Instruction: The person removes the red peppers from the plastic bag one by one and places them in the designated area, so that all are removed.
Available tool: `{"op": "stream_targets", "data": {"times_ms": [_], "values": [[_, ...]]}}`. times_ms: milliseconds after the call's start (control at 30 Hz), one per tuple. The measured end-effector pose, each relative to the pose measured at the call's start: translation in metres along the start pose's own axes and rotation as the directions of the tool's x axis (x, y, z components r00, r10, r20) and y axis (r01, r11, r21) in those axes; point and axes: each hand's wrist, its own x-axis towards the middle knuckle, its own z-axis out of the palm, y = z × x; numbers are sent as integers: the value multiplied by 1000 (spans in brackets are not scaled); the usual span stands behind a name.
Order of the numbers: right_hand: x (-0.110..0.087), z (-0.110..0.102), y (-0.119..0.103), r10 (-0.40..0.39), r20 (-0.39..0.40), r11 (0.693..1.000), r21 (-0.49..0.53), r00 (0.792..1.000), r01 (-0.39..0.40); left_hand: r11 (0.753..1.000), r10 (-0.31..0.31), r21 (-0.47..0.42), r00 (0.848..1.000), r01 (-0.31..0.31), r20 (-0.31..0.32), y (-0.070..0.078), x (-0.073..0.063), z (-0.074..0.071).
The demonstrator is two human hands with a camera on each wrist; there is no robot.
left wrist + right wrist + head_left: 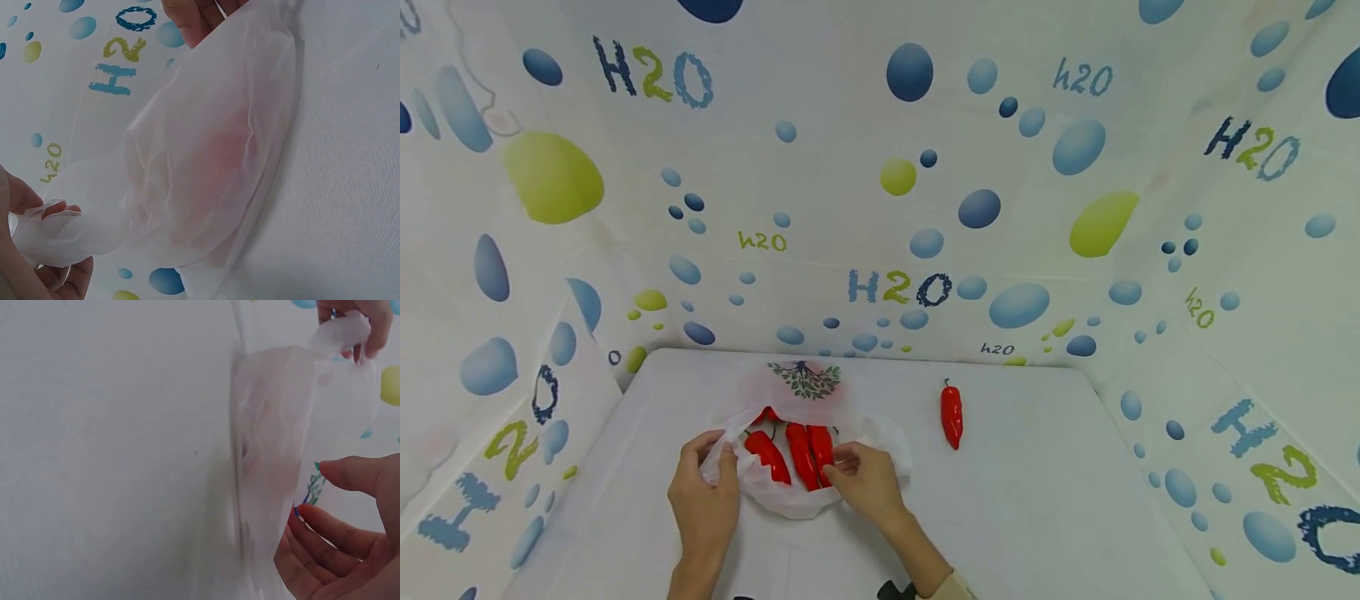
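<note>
A thin white plastic bag (pixel 790 505) lies on the table with its mouth spread, and several red peppers (pixel 801 454) show inside it. At the bag's left edge my left hand (pixel 703 496) grips the gathered plastic; in the left wrist view its fingers (pixel 78 278) curl round the film. My right hand (pixel 872 483) is at the bag's right side, beside the rightmost pepper. The right wrist view shows its thumb and fingers apart, the fingers (pixel 312 550) against the outside of the bag. From both wrists the peppers appear only as a blurred red tint through plastic.
One red pepper (pixel 951 414) lies alone on the white table (pixel 1037 500), right of the bag. Behind the bag is a printed tree pattern (pixel 805 380). Patterned sheets (pixel 820 183) with dots and H2O lettering rise behind and at both sides.
</note>
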Motion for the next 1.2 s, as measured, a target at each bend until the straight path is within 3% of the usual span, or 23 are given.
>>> {"op": "stream_targets", "data": {"times_ms": [467,733,967,1200], "values": [[4,18,13,111,-10,992,-56,994,-111,1000,3,-7,1000,-3,-16,0,-1,-1],[5,23,7,190,-33,978,-79,981,-193,1000,-6,-13,1000,6,-11,1,-2,-2],[8,26,8,186,-82,974,-113,979,-194,999,25,-22,1000,-25,-8,1,1,-1],[7,24,10,181,-98,978,-86,979,-190,1000,28,-13,1000,-28,-4,1,1,-1]]}}
